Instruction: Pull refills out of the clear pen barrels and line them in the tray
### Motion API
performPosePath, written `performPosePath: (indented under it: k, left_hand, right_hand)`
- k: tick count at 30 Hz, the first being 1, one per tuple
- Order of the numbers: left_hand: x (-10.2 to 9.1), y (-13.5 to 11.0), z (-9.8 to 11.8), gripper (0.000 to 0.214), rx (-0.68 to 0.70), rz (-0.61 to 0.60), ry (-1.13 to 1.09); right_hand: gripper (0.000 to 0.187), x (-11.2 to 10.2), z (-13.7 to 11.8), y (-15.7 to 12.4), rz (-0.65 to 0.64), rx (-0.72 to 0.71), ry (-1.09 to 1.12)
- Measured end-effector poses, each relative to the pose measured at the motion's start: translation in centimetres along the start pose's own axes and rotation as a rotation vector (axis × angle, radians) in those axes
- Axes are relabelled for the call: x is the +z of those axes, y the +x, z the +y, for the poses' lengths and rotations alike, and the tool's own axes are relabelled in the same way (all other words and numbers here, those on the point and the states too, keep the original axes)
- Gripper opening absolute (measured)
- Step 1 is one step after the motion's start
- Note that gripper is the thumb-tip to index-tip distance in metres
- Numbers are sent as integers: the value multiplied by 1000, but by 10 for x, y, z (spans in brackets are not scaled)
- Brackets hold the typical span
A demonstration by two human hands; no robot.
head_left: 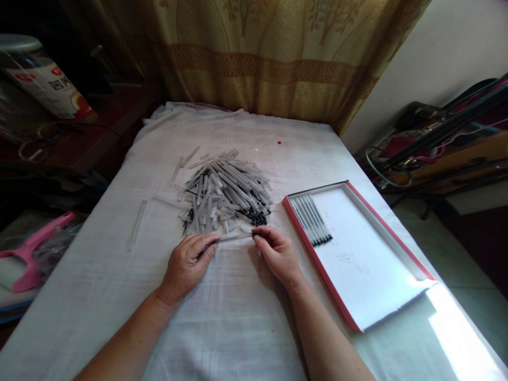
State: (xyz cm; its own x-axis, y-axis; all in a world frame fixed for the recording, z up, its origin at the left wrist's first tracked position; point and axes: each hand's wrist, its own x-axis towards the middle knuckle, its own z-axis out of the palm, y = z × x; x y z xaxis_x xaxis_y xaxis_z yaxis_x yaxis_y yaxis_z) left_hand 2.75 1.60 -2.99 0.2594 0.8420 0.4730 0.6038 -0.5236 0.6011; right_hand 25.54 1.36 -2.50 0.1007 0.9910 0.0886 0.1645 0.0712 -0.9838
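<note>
My left hand (188, 262) and my right hand (275, 254) together hold one clear pen (234, 238) level above the white cloth (222, 317). Each hand pinches one end of it. Just beyond my fingers lies a heap of pens and clear pen tubes (224, 190), some with black tips. To the right sits a shallow red-edged box lid (357, 264) with a white inside. Several finished pens (311, 219) lie side by side in its far left corner.
A loose clear tube (137, 225) lies on the cloth to the left of the heap. A pink handled tool (29, 251) rests at the far left. A patterned curtain (270, 58) hangs behind the table, and clutter stands at the right.
</note>
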Motion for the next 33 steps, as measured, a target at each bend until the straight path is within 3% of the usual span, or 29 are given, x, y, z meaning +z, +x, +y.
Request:
performPosePath:
  k: [5,12,18,20,23,28,33]
  left_hand:
    - [-1,0,1,18,24,5,-13]
    - [-3,0,2,19,18,-31,-39]
    - [-2,0,3,19,13,-50,-47]
    - [-1,0,3,19,4,-48,-47]
    - [-2,0,3,19,-3,-33,-47]
    - [-2,1,2,18,12,-10,-40]
    - [-3,2,3,19,-9,-37,-43]
  right_hand:
    - [13,-6,5,0,-59,-115,-130]
    - [17,-10,3,1,-113,-131,-312]
    - [43,-8,7,1,-78,-147,-565]
    - [41,-8,6,0,-101,-136,-533]
    - [22,-10,2,-1,-139,-102,-383]
    - [13,-12,-1,-2,-163,-87,-248]
    - [19,-13,-1,-1,-180,-86,-290]
